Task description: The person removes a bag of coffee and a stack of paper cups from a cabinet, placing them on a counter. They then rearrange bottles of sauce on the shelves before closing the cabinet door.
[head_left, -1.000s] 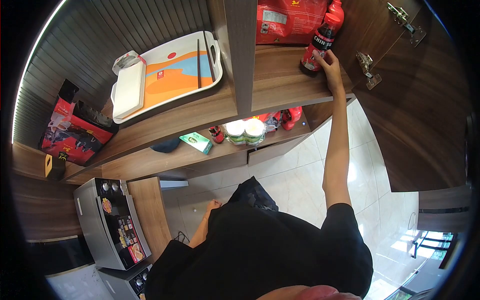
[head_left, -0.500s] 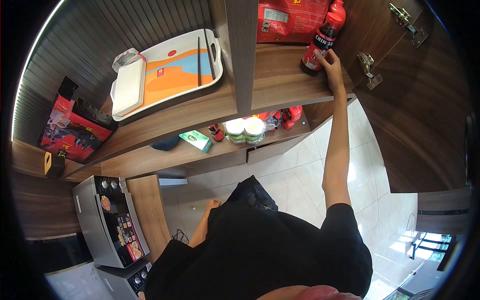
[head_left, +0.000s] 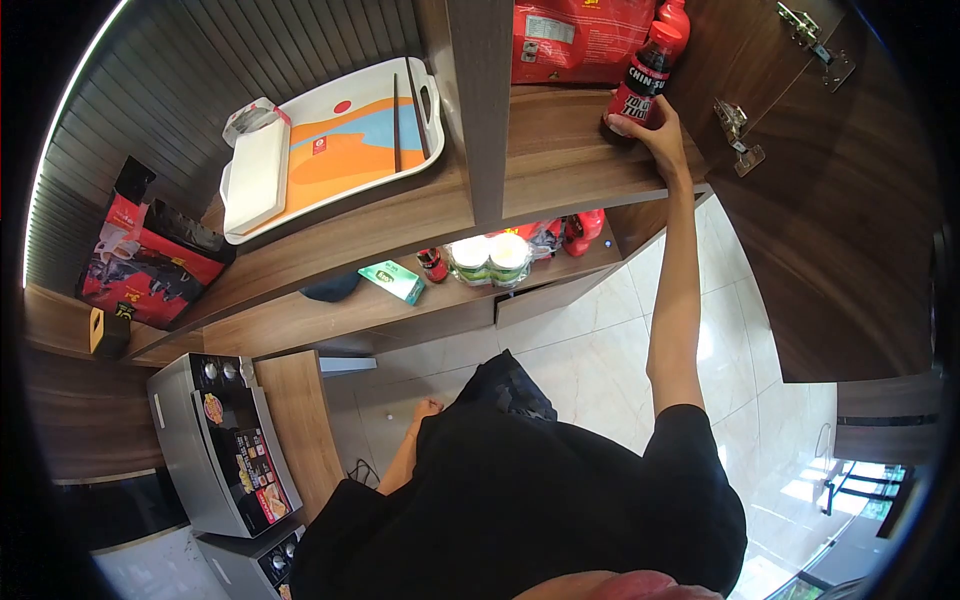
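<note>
My right hand (head_left: 660, 139) reaches up to the shelf at the upper right, its thumb and fingers around the lower part of a dark sauce bottle (head_left: 640, 88) with a red cap and a red and black label. The bottle stands upright on the wooden shelf (head_left: 560, 160). Beside and behind it are another red bottle (head_left: 674, 14) and a large red bag (head_left: 575, 45). Low at my side hangs my left hand (head_left: 428, 408), its fingers curled and small in view; whether it holds anything is not clear.
A white tray (head_left: 432, 130) with chopsticks and a white box sits on the left shelf. Below are a green packet (head_left: 393, 281), a small red bottle (head_left: 432, 265) and packed cans (head_left: 488, 262). An open cabinet door (head_left: 850, 250) is at right, an oven (head_left: 215, 440) at lower left.
The bottle's label has turned to show its lettering more fully, and my right hand's thumb has shifted lower on it. My left hand has hardly moved.
</note>
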`<state>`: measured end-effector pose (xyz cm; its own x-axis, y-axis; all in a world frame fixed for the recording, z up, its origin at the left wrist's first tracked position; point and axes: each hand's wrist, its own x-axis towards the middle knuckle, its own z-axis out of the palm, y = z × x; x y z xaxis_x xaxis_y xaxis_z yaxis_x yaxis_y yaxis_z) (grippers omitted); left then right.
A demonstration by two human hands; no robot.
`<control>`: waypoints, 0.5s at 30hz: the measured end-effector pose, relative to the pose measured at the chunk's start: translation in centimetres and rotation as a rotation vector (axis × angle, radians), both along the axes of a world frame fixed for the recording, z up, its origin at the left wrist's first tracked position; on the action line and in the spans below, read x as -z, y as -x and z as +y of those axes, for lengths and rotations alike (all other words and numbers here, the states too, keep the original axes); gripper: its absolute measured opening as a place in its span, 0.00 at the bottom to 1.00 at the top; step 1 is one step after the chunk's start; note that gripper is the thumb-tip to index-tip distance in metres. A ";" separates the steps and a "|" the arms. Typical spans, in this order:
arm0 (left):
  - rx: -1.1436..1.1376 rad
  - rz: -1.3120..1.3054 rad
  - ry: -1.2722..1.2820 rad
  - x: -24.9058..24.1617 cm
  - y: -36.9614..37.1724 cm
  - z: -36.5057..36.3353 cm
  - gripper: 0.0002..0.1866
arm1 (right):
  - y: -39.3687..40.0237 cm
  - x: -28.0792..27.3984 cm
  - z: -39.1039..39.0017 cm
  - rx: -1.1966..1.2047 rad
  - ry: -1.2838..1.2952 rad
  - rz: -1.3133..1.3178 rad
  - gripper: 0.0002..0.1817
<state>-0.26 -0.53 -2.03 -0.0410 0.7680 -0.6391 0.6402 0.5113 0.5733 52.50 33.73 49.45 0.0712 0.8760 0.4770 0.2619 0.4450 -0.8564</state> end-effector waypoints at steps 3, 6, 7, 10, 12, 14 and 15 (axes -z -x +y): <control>-0.007 -0.005 0.016 0.5 0.1 0.1 0.16 | -0.2 0.3 0.4 0.005 0.022 0.022 0.31; 0.010 0.012 0.011 0.6 0.1 0.2 0.16 | 0.0 0.2 0.2 0.002 0.028 0.054 0.31; 0.020 0.021 0.000 1.1 0.2 0.3 0.16 | 0.2 0.1 0.1 0.001 0.026 0.058 0.31; 0.000 0.000 0.011 0.2 -0.1 0.5 0.15 | 0.0 0.2 0.2 0.006 0.023 0.047 0.30; -0.008 -0.005 0.020 -0.3 -0.1 0.6 0.15 | -0.1 0.3 0.3 0.001 0.026 0.046 0.29; 0.008 0.013 0.015 0.7 0.1 0.7 0.17 | 0.0 0.2 0.2 -0.014 0.033 0.058 0.28; 0.003 0.004 0.023 0.4 0.1 0.8 0.17 | 0.1 0.2 0.2 -0.018 0.030 0.063 0.28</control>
<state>-0.37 0.27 -2.38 -0.0413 0.7529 -0.6568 0.6438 0.5227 0.5588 52.40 33.92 49.28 0.0845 0.8911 0.4459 0.1989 0.4234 -0.8838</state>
